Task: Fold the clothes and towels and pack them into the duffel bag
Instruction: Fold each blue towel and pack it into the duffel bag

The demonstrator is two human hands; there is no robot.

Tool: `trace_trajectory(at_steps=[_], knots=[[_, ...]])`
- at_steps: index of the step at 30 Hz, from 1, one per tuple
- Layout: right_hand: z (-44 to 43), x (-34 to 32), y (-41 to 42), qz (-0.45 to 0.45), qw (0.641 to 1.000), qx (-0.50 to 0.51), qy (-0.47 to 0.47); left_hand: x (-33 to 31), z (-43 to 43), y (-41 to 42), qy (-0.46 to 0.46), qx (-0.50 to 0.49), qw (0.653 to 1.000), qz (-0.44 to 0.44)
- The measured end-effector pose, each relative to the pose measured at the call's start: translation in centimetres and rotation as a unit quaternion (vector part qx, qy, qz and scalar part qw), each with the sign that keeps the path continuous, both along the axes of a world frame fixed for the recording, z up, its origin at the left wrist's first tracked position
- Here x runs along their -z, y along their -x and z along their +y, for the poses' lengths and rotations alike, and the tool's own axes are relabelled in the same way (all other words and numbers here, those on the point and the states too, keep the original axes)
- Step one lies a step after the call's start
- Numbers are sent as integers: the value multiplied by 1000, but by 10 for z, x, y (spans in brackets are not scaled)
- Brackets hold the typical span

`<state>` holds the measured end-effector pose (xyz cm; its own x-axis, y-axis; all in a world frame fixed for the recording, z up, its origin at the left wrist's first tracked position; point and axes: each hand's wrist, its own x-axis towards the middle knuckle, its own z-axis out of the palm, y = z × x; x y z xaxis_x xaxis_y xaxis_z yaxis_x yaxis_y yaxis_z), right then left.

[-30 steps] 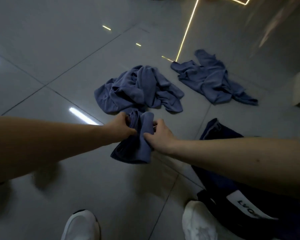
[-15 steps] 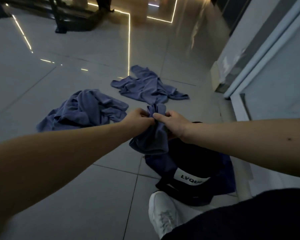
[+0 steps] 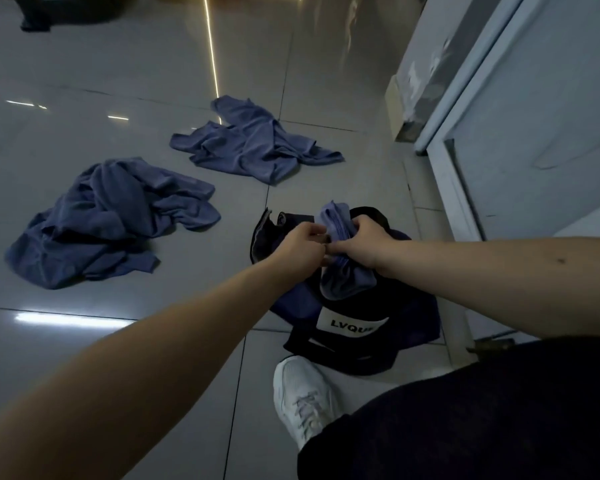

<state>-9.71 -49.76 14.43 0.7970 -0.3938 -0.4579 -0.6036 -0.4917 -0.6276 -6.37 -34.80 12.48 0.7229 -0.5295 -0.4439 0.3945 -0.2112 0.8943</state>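
A small folded blue cloth (image 3: 342, 278) hangs right above the dark duffel bag (image 3: 406, 327), which lies on the floor with a white label facing me. My left hand (image 3: 300, 249) and my right hand (image 3: 364, 242) both grip the cloth's upper part, knuckles close together. The cloth's top pokes up between the hands and its lower end droops over the bag's opening. Two crumpled blue garments lie on the tiles: a bulky one (image 3: 108, 220) at the left and a flatter one (image 3: 253, 143) farther back.
My white shoe (image 3: 302, 400) stands just before the bag, and my dark trouser leg (image 3: 482, 410) fills the lower right. A white door frame (image 3: 451, 181) and wall run along the right. Grey glossy tiles stretch to the left.
Both hands carried the folded cloth from the floor near the bulky garment rightward, and it now hangs over the duffel bag. My view swung right with them.
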Motion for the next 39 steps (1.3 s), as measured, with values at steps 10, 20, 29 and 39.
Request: trace_trajectory(at_steps=[10,20,29,39], knots=[[-25,11,22,51,945,-239,218,69,36,3,-254,228,888,-309],[-26,44,25,141,910,-308,238,77,22,-3,-406,241,733,-490],[-16,57,17,144,900,-327,250,80,8,-18,-483,208,698,-486],[-23,61,15,129,927,-264,235,84,-13,-43,-517,282,630,-507]])
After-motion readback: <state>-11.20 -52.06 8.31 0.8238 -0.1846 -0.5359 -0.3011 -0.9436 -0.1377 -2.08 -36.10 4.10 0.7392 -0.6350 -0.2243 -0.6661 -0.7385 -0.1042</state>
